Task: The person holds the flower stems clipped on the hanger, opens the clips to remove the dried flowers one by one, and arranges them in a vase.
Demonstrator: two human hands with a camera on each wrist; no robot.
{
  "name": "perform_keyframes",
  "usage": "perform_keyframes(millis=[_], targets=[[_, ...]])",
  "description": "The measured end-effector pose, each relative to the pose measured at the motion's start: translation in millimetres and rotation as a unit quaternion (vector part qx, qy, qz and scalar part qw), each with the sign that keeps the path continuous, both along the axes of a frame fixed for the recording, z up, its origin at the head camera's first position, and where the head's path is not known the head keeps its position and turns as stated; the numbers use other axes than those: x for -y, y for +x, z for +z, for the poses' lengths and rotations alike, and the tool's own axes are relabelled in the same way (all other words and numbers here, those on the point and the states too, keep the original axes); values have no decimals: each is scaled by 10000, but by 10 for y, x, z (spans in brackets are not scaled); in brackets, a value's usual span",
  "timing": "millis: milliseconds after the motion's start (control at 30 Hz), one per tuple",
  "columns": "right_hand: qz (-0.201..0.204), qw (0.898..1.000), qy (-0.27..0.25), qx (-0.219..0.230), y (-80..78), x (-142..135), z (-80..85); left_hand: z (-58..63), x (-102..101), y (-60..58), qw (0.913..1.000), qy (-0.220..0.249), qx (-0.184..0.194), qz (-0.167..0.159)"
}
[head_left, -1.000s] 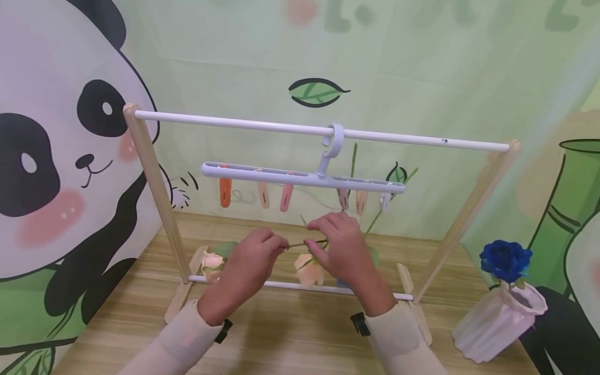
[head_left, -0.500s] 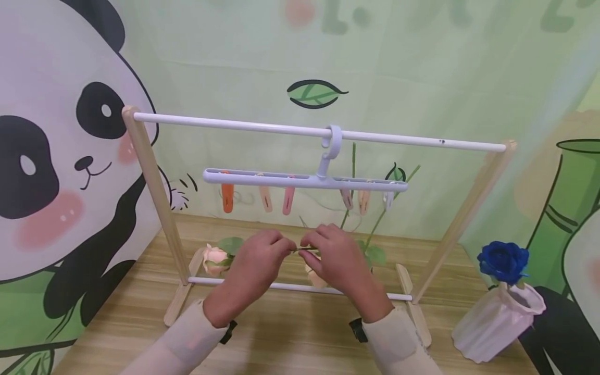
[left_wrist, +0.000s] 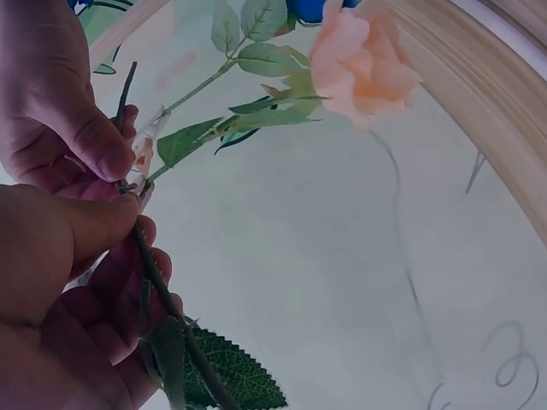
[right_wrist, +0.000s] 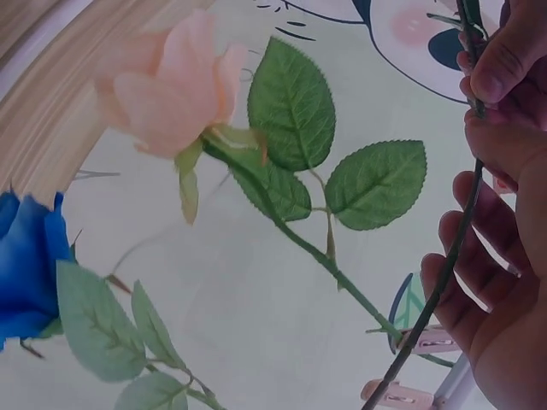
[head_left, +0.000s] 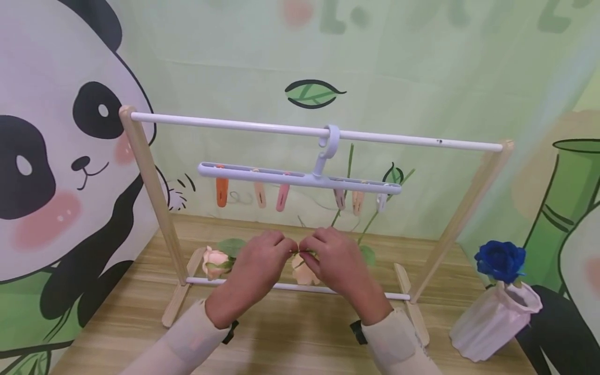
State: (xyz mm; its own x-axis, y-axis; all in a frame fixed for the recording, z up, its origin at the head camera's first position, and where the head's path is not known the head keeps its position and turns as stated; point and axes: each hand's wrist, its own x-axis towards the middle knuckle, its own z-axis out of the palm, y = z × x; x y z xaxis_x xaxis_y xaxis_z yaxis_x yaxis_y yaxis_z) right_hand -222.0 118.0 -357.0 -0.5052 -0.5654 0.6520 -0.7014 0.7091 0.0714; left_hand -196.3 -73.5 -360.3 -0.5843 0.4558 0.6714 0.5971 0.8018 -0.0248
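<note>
My left hand [head_left: 255, 263] and right hand [head_left: 335, 265] meet in front of the rack, fingertips close together. Both pinch the thin green stem [right_wrist: 449, 273] of an artificial rose between thumb and fingers. In the left wrist view the stem runs past my left fingers to a serrated leaf [left_wrist: 235, 367]. A pale pink rose head [head_left: 215, 262] shows left of my left hand in the head view. Behind the hands a peach rose [head_left: 304, 271] hangs head down, its stem clipped above. In the right wrist view a blue rose [right_wrist: 30, 265] hangs beside it.
A lavender hanger [head_left: 300, 179] hangs from the rack's white top bar [head_left: 234, 124]. Its clips include an orange clip [head_left: 222, 192] and a pink clip [head_left: 282, 198] on the left. To the right, a white vase [head_left: 492, 323] holds a blue rose [head_left: 500, 260].
My hands have drawn together along the stem, so the length between them has shrunk to almost nothing. The left hand has shifted slightly right, and the right hand has come down a little.
</note>
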Motion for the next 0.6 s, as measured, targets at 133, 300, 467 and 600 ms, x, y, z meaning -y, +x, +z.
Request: perform_keyframes(millis=[133, 300, 467, 600], targets=[[-30, 9998, 26, -171, 12, 3, -9, -4, -11, 0, 10000, -53, 59, -17], [-151, 9993, 129, -308, 49, 18, -20, -5, -22, 1, 9998, -85, 152, -110], [-111, 9990, 121, -417, 63, 15, -62, -16, -27, -2, 9998, -102, 53, -188], [-73, 9987, -47, -507, 52, -22, -114, -11, -58, -14, 9990, 51, -242, -372]])
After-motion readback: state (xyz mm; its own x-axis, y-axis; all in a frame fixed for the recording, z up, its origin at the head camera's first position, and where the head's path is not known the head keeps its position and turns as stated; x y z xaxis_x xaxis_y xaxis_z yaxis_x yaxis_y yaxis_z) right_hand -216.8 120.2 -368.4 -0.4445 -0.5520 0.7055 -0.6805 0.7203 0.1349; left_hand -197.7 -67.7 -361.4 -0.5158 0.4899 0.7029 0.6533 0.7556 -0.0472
